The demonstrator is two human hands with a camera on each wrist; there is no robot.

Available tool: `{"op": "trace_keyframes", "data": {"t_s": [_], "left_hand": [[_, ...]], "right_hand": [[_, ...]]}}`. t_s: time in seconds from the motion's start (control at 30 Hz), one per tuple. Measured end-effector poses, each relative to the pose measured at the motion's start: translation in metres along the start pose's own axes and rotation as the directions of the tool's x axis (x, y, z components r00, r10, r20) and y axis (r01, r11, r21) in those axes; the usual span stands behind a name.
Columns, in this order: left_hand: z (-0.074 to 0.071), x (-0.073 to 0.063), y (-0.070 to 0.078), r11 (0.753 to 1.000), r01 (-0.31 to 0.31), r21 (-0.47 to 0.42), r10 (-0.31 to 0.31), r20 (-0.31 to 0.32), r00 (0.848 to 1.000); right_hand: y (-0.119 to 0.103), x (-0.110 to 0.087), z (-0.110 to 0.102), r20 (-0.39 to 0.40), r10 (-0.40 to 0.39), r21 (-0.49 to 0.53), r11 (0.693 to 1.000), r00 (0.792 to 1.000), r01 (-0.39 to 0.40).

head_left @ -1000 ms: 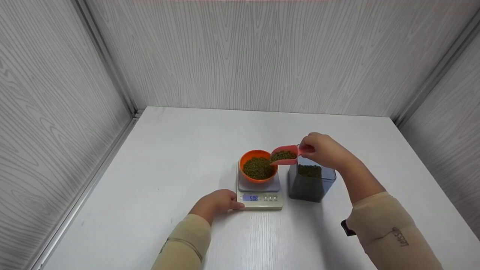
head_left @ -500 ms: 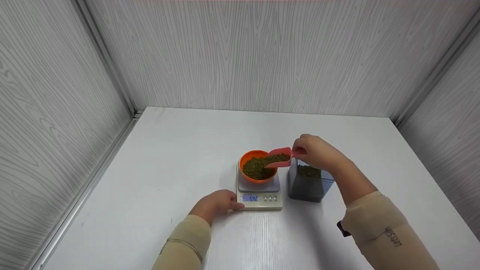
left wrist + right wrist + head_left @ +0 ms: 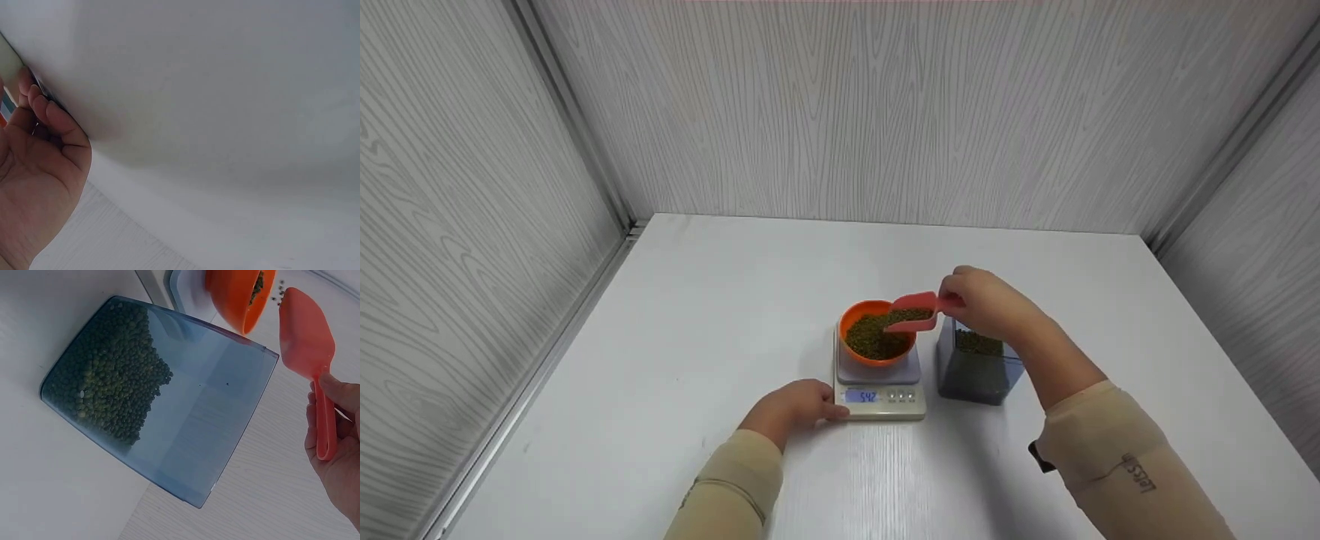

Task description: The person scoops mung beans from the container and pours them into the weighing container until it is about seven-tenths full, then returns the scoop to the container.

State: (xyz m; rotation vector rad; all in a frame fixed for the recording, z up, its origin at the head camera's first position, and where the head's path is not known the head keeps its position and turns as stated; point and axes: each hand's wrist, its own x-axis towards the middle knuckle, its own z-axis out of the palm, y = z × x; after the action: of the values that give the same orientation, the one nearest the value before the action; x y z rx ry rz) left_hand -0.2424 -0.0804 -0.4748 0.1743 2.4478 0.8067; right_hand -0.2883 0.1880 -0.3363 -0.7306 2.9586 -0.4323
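Note:
My left hand [image 3: 799, 401] grips the front left corner of a digital kitchen scale [image 3: 889, 412], thumb at the front and curled fingers against its side; the left wrist view shows those fingers at the scale's edge. On the scale's platform stands an orange bowl [image 3: 874, 306] holding small green beans [image 3: 874, 339], likely mung beans. My right hand [image 3: 982, 298] pinches the handle of a red scoop [image 3: 306, 334], whose tip is over the bowl's right side. Beans lie in the scoop, and in the right wrist view several fall from its tip beside the bowl's rim.
A clear bluish container [image 3: 214, 422], partly filled with the same beans, stands right of the scale, under my right hand. The white table [image 3: 720, 300] is bounded by grey wood-grain panels [image 3: 840, 112] at the back and sides.
My right hand has moved left with the scoop, bringing its tip further over the bowl. Beans have run from it and the display's number has gone up. The left hand stays put.

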Motion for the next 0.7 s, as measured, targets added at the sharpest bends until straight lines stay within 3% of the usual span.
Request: {"op": "trace_keyframes", "data": {"t_s": [0.43, 0.7], "left_hand": [[0.0006, 0.0004, -0.0011, 1.000, -0.003, -0.008, 0.003, 0.000, 1.000], [0.0007, 0.0013, -0.0010, 0.999, -0.003, 0.052, 0.003, 0.000, 1.000]], "right_hand": [[-0.0071, 0.0019, 0.0025, -0.022, -0.013, -0.063, 0.998, 1.000, 0.012], [-0.0077, 0.0007, 0.0040, -0.083, -0.131, -0.151, 0.981, 0.988, 0.118]]}}
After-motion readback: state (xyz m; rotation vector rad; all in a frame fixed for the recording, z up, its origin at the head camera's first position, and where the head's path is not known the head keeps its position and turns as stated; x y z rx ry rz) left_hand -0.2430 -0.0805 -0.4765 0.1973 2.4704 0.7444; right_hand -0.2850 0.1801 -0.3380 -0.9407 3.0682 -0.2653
